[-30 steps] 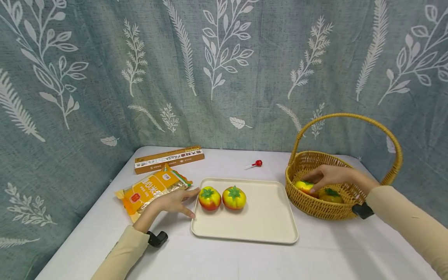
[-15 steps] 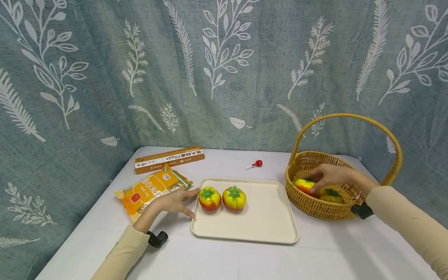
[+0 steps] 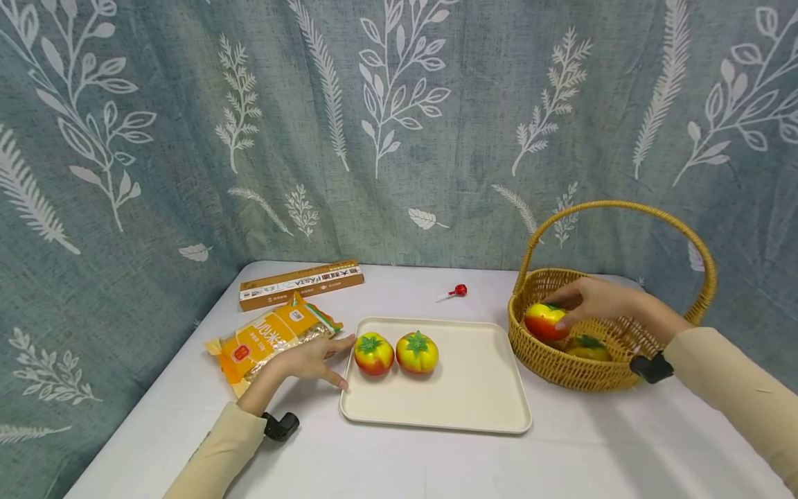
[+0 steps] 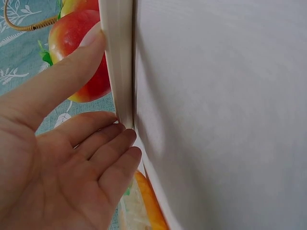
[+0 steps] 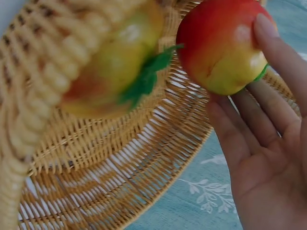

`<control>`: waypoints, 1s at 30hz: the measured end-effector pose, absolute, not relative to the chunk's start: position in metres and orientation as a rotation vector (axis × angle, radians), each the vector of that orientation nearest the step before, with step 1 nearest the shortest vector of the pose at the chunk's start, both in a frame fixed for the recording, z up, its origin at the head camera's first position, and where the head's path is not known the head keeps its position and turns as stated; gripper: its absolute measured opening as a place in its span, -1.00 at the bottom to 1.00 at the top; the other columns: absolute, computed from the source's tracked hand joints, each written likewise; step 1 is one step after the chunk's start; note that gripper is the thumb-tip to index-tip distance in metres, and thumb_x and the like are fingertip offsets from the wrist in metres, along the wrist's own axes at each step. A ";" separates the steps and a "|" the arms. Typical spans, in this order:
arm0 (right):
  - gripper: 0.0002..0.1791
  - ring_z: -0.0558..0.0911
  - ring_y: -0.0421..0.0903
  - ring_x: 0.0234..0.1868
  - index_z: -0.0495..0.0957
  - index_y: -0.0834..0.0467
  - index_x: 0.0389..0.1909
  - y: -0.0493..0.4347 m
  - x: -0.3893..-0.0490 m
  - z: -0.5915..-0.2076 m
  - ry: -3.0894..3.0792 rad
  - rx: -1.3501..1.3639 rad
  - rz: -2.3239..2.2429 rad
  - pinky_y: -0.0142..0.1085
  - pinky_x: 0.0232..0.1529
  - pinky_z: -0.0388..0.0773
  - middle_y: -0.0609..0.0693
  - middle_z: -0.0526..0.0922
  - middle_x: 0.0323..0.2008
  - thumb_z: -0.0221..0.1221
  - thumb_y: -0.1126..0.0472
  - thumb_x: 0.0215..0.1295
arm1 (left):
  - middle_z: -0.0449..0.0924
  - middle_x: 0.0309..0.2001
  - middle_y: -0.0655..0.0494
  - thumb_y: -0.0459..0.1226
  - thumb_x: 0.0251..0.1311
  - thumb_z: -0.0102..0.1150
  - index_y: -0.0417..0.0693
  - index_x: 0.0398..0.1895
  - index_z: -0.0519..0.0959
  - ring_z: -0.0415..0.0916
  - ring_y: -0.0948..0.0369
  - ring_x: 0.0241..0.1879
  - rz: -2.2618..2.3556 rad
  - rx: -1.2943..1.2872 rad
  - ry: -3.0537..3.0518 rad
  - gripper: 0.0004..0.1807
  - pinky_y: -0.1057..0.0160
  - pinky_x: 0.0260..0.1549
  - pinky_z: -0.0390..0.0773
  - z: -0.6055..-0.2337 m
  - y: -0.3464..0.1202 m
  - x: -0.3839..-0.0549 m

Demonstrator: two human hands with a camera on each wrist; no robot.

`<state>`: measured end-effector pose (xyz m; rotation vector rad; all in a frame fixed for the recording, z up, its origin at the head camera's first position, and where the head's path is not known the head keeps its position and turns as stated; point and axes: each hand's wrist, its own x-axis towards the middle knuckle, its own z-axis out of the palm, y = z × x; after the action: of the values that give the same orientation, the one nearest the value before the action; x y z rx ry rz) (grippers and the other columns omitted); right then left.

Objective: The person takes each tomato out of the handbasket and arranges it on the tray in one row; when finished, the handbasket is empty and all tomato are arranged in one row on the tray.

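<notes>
My right hand (image 3: 601, 303) holds a red-and-yellow tomato (image 3: 544, 324) inside the wicker basket (image 3: 561, 372), thumb on one side and fingers on the other. In the right wrist view this tomato (image 5: 223, 48) shows a red top near the thumb. A second tomato (image 3: 587, 348) lies lower in the basket, close to that hand. At the left, my left hand (image 3: 308, 358) touches the short side of a cream tray (image 3: 470, 388). Its thumb and fingers lie spread along the rim (image 4: 117, 62). Two more tomatoes, a left one (image 3: 374, 353) and a right one (image 3: 417, 353), sit side by side on the tray.
Beside the left hand lies an orange bag of grain (image 3: 274, 337), with a long pasta box (image 3: 302, 285) behind it. A red lollipop (image 3: 459, 290) lies beyond the tray. The basket's tall handle (image 3: 614, 204) arches over the right arm. A patterned curtain (image 3: 399, 208) stands behind the table.
The right hand has lifted its tomato slightly within the basket and shifted a little to the right. Left hand, tray and the tomatoes on it stay where they were.
</notes>
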<state>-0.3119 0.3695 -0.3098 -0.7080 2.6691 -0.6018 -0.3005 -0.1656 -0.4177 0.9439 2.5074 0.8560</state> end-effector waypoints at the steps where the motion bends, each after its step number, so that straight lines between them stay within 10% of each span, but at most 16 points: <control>1: -0.23 0.46 0.26 0.19 0.41 0.31 0.27 0.369 -0.311 -0.308 2.688 -0.688 -0.601 0.07 0.11 0.48 0.25 0.51 0.17 0.35 -0.06 0.14 | 0.07 0.44 -0.20 -0.12 -0.03 0.48 -0.30 0.44 0.14 0.15 -0.16 0.35 0.857 0.948 2.505 0.02 -0.06 0.28 0.24 -0.418 -0.166 -0.301; 23: -0.11 0.51 0.27 0.08 0.43 0.19 0.29 0.357 -0.280 -0.310 3.108 -0.513 -0.583 0.16 -0.07 0.50 0.33 0.47 0.19 0.27 -0.33 0.08 | 0.07 0.44 -0.19 -0.09 -0.02 0.48 -0.28 0.45 0.13 0.19 -0.16 0.34 0.830 0.952 2.521 0.03 -0.04 0.27 0.27 -0.418 -0.168 -0.301; 30: -0.15 0.51 0.09 -0.34 0.43 0.23 0.28 0.343 -0.262 -0.311 3.272 -0.489 -0.636 0.01 -0.24 0.46 0.42 0.47 0.13 0.32 -0.24 0.09 | 0.07 0.45 -0.16 -0.06 -0.03 0.48 -0.22 0.46 0.14 0.11 -0.18 0.37 0.817 0.900 2.552 0.03 -0.09 0.30 0.20 -0.419 -0.167 -0.301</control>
<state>-0.2615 0.3434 -0.3115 -0.4886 3.2724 -0.6358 -0.3011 -0.1671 -0.4185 0.8998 2.5521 0.8174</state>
